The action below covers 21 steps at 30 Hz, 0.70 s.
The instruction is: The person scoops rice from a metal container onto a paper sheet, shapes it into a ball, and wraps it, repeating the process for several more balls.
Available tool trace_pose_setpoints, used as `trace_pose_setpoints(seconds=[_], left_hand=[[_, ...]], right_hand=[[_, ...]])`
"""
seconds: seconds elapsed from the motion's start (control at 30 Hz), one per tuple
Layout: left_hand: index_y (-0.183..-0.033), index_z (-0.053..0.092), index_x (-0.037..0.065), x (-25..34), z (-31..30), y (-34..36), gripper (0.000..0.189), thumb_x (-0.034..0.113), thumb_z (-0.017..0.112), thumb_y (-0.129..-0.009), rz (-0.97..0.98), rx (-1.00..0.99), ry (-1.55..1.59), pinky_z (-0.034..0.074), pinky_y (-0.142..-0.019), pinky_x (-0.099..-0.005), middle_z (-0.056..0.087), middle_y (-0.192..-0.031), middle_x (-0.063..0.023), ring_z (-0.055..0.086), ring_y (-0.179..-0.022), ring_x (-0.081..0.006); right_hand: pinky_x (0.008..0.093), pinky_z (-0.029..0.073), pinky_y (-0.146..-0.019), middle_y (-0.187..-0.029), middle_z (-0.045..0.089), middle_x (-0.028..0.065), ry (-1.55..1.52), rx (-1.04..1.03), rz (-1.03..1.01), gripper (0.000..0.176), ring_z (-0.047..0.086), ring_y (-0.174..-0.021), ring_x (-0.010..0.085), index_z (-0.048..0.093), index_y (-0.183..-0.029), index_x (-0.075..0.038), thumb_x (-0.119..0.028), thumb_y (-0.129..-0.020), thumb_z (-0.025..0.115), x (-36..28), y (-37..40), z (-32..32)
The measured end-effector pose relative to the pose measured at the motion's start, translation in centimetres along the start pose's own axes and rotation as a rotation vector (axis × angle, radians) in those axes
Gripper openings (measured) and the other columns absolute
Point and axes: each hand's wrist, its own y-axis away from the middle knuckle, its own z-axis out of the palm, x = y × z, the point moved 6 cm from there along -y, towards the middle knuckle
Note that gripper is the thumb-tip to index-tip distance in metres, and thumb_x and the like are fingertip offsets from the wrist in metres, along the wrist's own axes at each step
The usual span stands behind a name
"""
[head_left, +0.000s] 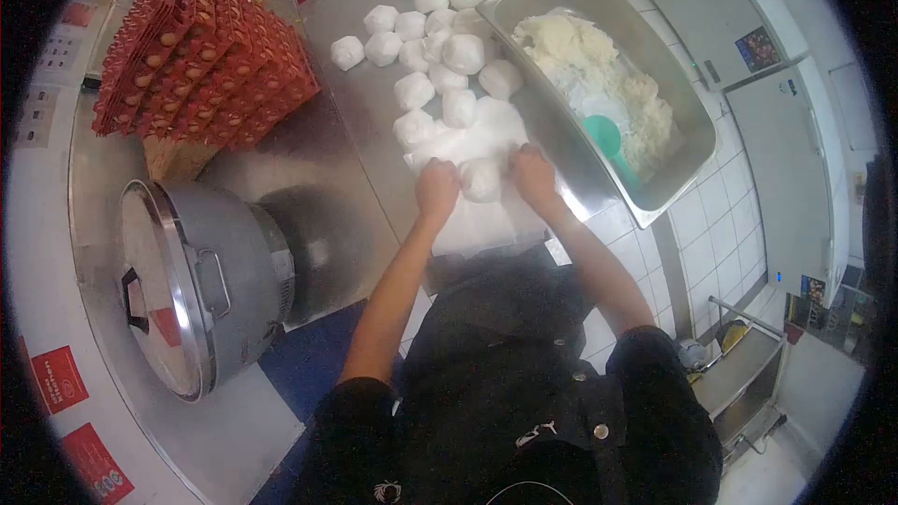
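On a stack of white wrapping sheets (491, 224) in front of me sits a round white portion (481, 180), with sheet around it. My left hand (438, 189) is closed at its left side, fingers curled on the sheet's edge. At the other side my right hand (531, 176) is closed too, seemingly pinching the sheet; its fingertips are partly hidden. Beyond the hands lie several wrapped white bundles (412, 91), some piled on others. To the right, a deep metal pan (678, 196) holds white rice (571, 47) and a green scoop (603, 136).
Red egg trays (206, 56) full of eggs are stacked high at the left. Nearer me stands a large lidded metal cooker (224, 281). The steel table (374, 159) carries the bundles and the pan. A metal cart (739, 365) and pale cabinets (786, 159) are at the right.
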Motion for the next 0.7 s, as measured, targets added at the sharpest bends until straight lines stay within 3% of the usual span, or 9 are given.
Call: trace_pose_setpoints(seconds=[0.03,0.13,0.23,0.3,0.33,0.4,0.5,0.67,0.7], left_hand=[[-0.078,0.071,0.004,1.3,-0.7,0.4,0.009,0.012,0.068,-0.081,0.036,0.036,-0.196,0.050,-0.086,-0.0389,0.072,-0.098,-0.0154,0.065,-0.096,-0.0315],[-0.075,0.072,0.006,-0.1,2.2,1.5,0.015,0.017,0.065,-0.083,-0.108,0.020,0.023,0.045,-0.091,-0.0418,0.069,-0.102,-0.0158,0.060,-0.101,-0.0346],[-0.083,0.071,0.005,-1.8,4.7,2.4,0.020,0.022,0.062,-0.086,-0.123,0.096,0.337,0.044,-0.089,-0.0400,0.064,-0.096,-0.0133,0.059,-0.096,-0.0309],[-0.094,0.069,0.003,-2.2,5.8,3.3,0.027,0.028,0.062,-0.089,-0.335,0.057,0.663,0.044,-0.089,-0.0386,0.063,-0.094,-0.0119,0.058,-0.094,-0.0270],[-0.100,0.068,0.002,-2.2,6.1,3.6,0.031,0.031,0.061,-0.091,-0.441,0.039,0.825,0.043,-0.089,-0.0378,0.062,-0.093,-0.0112,0.058,-0.094,-0.0250],[-0.109,0.064,-0.001,-0.7,4.3,3.7,0.040,0.036,0.063,-0.093,-0.541,-0.004,0.851,0.044,-0.088,-0.0349,0.063,-0.100,-0.0111,0.057,-0.095,-0.0217],[-0.115,0.063,-0.005,0.5,3.6,4.2,0.050,0.038,0.069,-0.090,-0.614,0.056,0.913,0.046,-0.090,-0.0350,0.065,-0.109,-0.0144,0.059,-0.105,-0.0209],[-0.123,0.061,-0.003,1.3,3.5,3.7,0.052,0.026,0.080,-0.084,-0.480,0.097,1.459,0.050,-0.083,-0.0324,0.064,-0.116,-0.0091,0.060,-0.105,-0.0160],[-0.123,0.060,-0.002,1.0,3.8,3.9,0.051,0.026,0.079,-0.085,-0.579,0.096,1.461,0.050,-0.083,-0.0316,0.064,-0.117,-0.0091,0.060,-0.105,-0.0162]], right_hand=[[0.0484,0.054,-0.076,-0.098,0.062,0.0214,0.065,-0.040,0.024,0.013,0.067,-0.083,0.0428,0.065,-0.083,-0.004,-0.014,-0.087,0.058,0.3,0.0,1.3],[0.0495,0.053,-0.080,-0.097,0.061,0.0271,-0.072,-0.077,0.045,0.031,0.065,-0.086,0.0452,0.066,-0.090,0.003,-0.026,-0.087,0.059,-0.5,1.3,2.0],[0.0484,0.053,-0.080,-0.097,0.060,0.0285,-0.209,-0.033,0.073,0.044,0.064,-0.086,0.0445,0.066,-0.096,0.008,-0.035,-0.084,0.067,-1.7,3.1,0.9],[0.0473,0.053,-0.078,-0.098,0.061,0.0266,-0.266,0.054,0.032,0.050,0.063,-0.084,0.0430,0.065,-0.098,0.008,-0.039,-0.081,0.072,-2.3,3.8,0.2],[0.0468,0.053,-0.079,-0.098,0.061,0.0258,-0.321,0.046,0.052,0.050,0.063,-0.085,0.0419,0.065,-0.101,0.008,-0.037,-0.080,0.074,-2.4,4.1,0.2],[0.0457,0.052,-0.079,-0.098,0.060,0.0241,-0.433,0.027,0.090,0.052,0.062,-0.085,0.0396,0.064,-0.105,0.007,-0.034,-0.077,0.079,-2.7,4.4,0.5],[0.0402,0.052,-0.083,-0.100,0.061,0.0235,-0.583,0.211,-0.020,0.047,0.063,-0.093,0.0368,0.061,-0.114,0.005,-0.024,-0.081,0.077,-4.0,5.4,-0.3],[0.0398,0.048,-0.099,-0.130,0.056,0.0258,-0.500,0.192,-0.152,0.060,0.058,-0.118,0.0390,0.052,-0.132,0.007,-0.019,-0.083,0.073,-6.8,6.1,0.1],[0.0400,0.047,-0.101,-0.136,0.054,0.0260,-0.482,0.198,-0.167,0.062,0.056,-0.123,0.0390,0.050,-0.135,0.007,-0.018,-0.083,0.073,-7.2,6.1,0.3]])
